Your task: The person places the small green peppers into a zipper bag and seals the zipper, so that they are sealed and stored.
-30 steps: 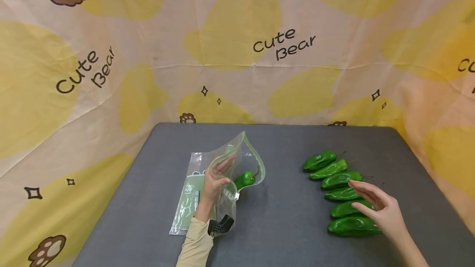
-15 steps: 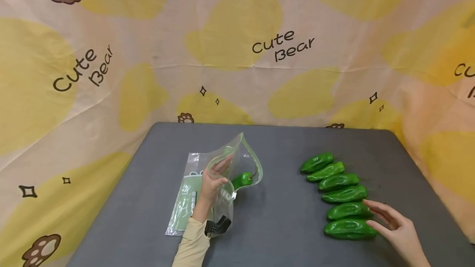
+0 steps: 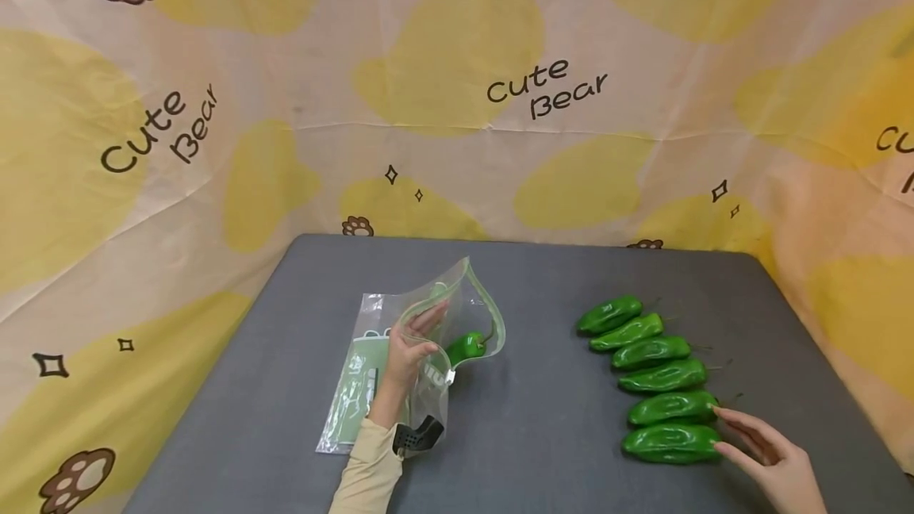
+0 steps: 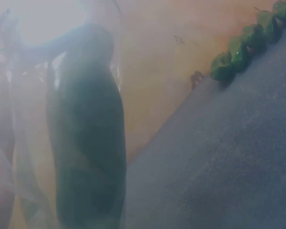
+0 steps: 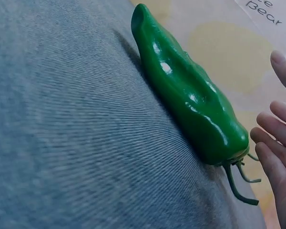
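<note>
My left hand (image 3: 410,347) grips a clear zip bag (image 3: 493,300) near its mouth, which gapes to the right. Inside the bag lies a green pepper (image 3: 467,346); in the left wrist view that pepper (image 4: 88,143) looms hazy through the plastic. On the right, several green peppers lie in a slanting row. My right hand (image 3: 771,450) is at the stem end of the nearest pepper (image 3: 671,443), thumb and fingers apart. In the right wrist view the fingers (image 5: 276,124) are beside the near pepper (image 5: 190,95), not wrapped round it.
Under the left forearm a flat clear pack with a green print (image 3: 350,395) lies on the grey table (image 3: 543,419). A patterned cloth (image 3: 457,101) hangs behind and at both sides. A black wrist camera (image 3: 419,436) sits at the left cuff.
My right hand has moved down and to the right, from over the middle of the row to the stem end of the nearest pepper. The left hand and bag have stayed nearly still.
</note>
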`<state>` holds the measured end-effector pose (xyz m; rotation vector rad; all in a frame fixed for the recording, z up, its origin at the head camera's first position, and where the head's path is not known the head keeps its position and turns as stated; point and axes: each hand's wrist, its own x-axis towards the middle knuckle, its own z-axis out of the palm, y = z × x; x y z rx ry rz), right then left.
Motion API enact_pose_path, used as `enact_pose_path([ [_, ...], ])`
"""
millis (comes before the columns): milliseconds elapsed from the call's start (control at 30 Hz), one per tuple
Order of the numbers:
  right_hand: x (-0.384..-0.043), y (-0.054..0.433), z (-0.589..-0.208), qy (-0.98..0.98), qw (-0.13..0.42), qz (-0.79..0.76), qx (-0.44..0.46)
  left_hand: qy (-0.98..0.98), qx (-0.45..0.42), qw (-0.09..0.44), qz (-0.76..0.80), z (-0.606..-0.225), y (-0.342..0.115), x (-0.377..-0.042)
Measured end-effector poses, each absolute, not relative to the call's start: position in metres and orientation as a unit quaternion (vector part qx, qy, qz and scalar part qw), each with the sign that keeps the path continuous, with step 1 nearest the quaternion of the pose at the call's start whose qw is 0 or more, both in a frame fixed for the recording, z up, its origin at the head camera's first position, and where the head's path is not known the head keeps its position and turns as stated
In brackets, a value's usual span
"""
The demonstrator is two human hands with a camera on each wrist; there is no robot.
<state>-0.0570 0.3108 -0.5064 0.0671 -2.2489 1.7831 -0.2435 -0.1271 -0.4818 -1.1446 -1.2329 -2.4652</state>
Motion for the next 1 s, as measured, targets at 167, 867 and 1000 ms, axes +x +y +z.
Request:
enact_pose_path([
  [167, -0.052, 0.309, -0.509, -0.737, 0.149, 0.658, 0.036, -0.411, -0.385, 0.079, -0.823, -0.482, -0.127, -0.244],
  [867, -0.043, 0.313, -0.519, -0.719, 0.153, 0.678, 0.015, -0.414, -0.394, 0.060, -0.819, -0.486, -0.125, -0.245],
  [1000, -0.044, 0.313, -0.517, -0.753, 0.145, 0.642, -0.011, -0.410, -0.398, 0.060, -0.819, -0.487, -0.124, -0.246],
])
